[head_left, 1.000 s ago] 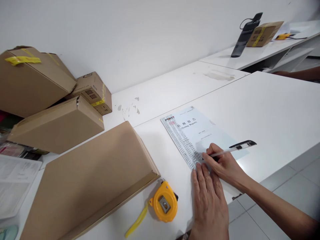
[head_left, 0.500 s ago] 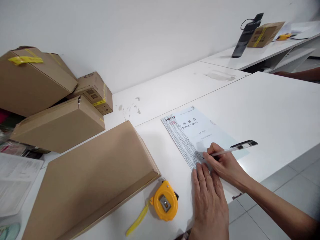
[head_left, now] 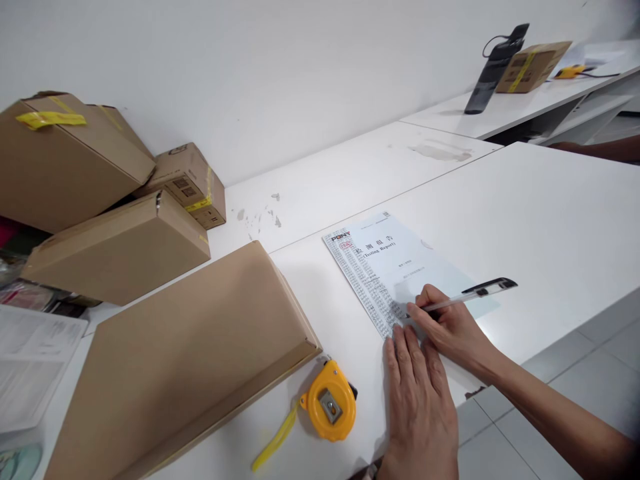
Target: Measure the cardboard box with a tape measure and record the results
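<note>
My right hand grips a clear pen with a black cap on its upper end. The pen's tip points at the lower part of a printed report covered in handwriting along its left side. My left hand lies flat, fingers stretched out, on the report's bottom edge and the table. To the left of that hand is a yellow tape measure with a yellow strap. A flat cardboard box lies beyond it.
More cardboard boxes are piled at the left against the wall. Printed sheets lie at the left edge. A dark bottle and a small taped box stand at the far right, and another person's arm shows at the right edge.
</note>
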Tool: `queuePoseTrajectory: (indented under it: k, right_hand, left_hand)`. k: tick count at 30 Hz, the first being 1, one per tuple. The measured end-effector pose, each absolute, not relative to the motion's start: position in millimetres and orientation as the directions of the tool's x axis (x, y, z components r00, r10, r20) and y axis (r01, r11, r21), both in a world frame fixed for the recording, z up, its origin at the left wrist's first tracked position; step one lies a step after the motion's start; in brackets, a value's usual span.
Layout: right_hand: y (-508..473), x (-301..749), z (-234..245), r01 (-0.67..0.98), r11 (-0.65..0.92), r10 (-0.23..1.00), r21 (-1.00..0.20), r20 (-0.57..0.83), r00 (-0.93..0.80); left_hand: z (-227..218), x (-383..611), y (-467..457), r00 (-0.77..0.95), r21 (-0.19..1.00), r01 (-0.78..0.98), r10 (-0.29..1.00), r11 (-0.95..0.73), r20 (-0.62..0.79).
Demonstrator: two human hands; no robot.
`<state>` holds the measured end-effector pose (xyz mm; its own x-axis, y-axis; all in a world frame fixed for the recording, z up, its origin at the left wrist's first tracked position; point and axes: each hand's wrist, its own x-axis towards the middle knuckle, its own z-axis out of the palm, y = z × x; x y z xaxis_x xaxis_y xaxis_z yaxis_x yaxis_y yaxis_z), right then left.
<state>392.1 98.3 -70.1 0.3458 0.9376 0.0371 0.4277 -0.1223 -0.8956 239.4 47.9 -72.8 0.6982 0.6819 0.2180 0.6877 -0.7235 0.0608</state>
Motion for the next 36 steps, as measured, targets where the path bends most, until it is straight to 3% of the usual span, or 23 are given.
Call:
queuePoseTrajectory:
  k: [36]
  right_hand:
    - [96.6, 390.1, -65.0, 0.442, -0.148, 0.932, -0.885, 0.026, 0.362]
  left_hand:
    - [-70.1, 239.2, 47.9, 0.691, 0.072, 0.692, 0.688, -0.718, 0.221]
